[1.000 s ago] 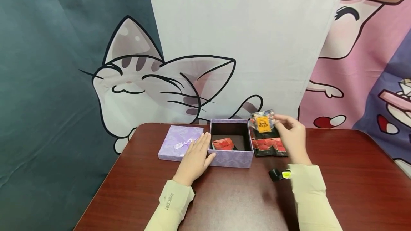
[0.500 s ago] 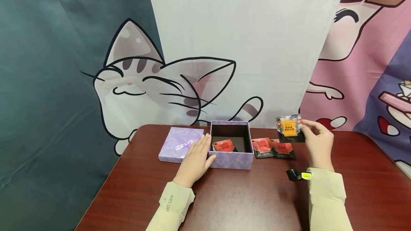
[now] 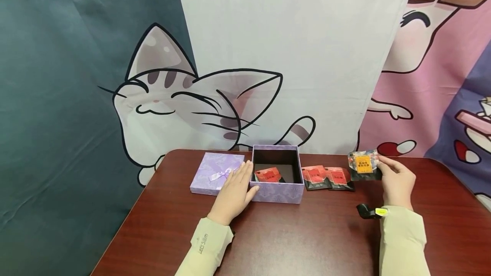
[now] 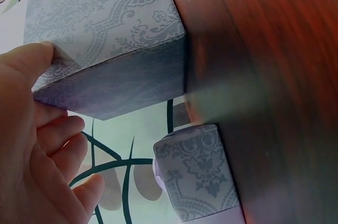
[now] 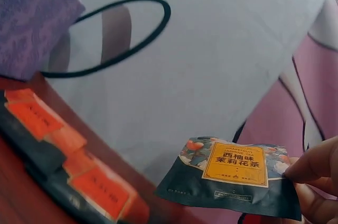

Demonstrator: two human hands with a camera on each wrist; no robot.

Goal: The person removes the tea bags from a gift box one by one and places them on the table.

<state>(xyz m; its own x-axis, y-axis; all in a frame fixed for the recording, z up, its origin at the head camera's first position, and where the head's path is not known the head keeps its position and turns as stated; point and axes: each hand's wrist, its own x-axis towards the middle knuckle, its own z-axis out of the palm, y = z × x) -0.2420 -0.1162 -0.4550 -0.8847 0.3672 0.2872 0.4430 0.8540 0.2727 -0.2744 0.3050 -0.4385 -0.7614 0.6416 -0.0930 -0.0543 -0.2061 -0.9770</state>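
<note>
Reddish wood-grain table [image 3: 299, 237], hands [image 3: 232, 193] touching damask-patterned box [image 3: 278, 193], pinching flat squarish sachet [image 3: 363, 166]

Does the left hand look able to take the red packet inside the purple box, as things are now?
Probably yes: the left hand touches the purple box, whose top is open. The lid lies beside it, and nothing visible lies over the red packet.

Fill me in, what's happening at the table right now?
A person's right hand pinches a yellow-labelled tea sachet to the right of two red-labelled sachets on the table. The left hand touches the open purple box, which has another red-labelled sachet inside. Its lid lies to the left.
</note>
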